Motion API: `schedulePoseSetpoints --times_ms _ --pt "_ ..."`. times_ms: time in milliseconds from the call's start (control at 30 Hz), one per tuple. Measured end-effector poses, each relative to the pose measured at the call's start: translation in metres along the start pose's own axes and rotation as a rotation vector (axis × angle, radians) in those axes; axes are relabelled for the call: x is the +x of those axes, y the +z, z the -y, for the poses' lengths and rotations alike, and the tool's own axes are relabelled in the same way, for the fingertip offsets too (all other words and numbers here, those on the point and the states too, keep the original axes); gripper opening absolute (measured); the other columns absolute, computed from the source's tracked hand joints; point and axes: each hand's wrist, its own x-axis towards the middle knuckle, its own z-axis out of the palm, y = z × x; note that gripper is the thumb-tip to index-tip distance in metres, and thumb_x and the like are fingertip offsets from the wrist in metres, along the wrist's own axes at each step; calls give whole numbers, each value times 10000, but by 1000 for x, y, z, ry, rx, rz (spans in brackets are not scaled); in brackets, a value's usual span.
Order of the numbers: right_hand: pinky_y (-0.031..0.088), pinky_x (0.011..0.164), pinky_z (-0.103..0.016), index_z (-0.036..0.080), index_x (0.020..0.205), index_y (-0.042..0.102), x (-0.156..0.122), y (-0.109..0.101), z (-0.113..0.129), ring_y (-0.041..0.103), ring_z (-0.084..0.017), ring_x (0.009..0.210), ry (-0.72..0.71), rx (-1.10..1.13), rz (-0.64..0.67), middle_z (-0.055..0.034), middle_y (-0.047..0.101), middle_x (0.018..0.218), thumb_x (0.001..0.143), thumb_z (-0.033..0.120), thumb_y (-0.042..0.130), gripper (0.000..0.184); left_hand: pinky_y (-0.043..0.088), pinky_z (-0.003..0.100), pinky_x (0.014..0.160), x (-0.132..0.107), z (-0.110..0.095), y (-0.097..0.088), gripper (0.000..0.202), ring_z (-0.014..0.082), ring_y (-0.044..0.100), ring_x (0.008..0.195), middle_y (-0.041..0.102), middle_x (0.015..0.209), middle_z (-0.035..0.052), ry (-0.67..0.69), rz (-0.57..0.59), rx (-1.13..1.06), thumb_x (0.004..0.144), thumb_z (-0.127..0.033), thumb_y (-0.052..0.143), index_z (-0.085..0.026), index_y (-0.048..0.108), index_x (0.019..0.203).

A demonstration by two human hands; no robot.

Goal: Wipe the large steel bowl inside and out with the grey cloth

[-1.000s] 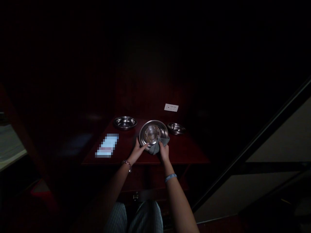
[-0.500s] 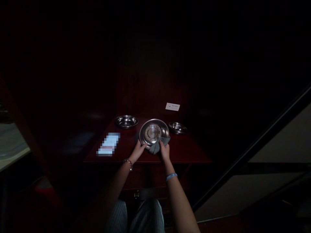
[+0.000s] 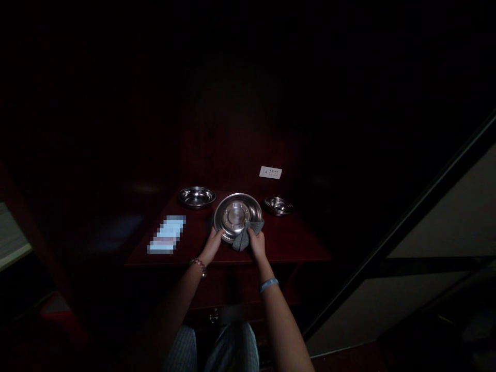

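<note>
A shiny metal bowl (image 3: 236,213) is held up over the dark red desk, tilted so that a round base with a ring of small dots faces me. My left hand (image 3: 213,244) grips its lower left rim, thumb on the near side. In my right hand (image 3: 257,243) is a grey cloth (image 3: 242,239), pressed against the bowl's lower right rim. Behind to the left rests another metal bowl (image 3: 197,197) on the desk. To the right sit smaller metal bowls (image 3: 278,205), seemingly stacked.
The desk (image 3: 294,245) has its front edge just under my wrists. On its left lies a blurred-out bright phone-like object (image 3: 167,235). A white socket plate (image 3: 270,172) is on the back wall. Dark panels rise at both sides.
The whole view has shifted slightly, so everything appears a little further left and lower. Both hands keep their hold on the bowl and cloth; the cloth stays at the lower right rim.
</note>
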Motion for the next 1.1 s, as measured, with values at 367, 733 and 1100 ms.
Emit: schedulePoseSetpoints --times_ms 367,733,1100 --pt "599 818 -315 237 751 751 -5 2 7 790 -277 909 20 -12 18 -52 847 853 782 428 707 199 444 524 1324 1 8 -9 493 339 676 1466 809 1377 138 -149 -199 -152 926 -550 771 -207 785 1280" --pt "615 885 -337 219 836 779 -2 3 6 813 -296 996 41 13 -39 -93 874 943 786 438 735 229 362 506 1388 -4 0 -8 641 326 567 1602 718 1592 141 -101 -43 -113 932 -527 811 -234 697 1490" --pt "624 950 -356 231 946 782 0 1 1 822 -308 1093 0 17 -53 -114 882 1025 808 496 733 303 333 492 1395 -9 -15 7 675 330 628 1536 776 1478 157 -73 92 -3 849 -229 818 -193 644 1500"
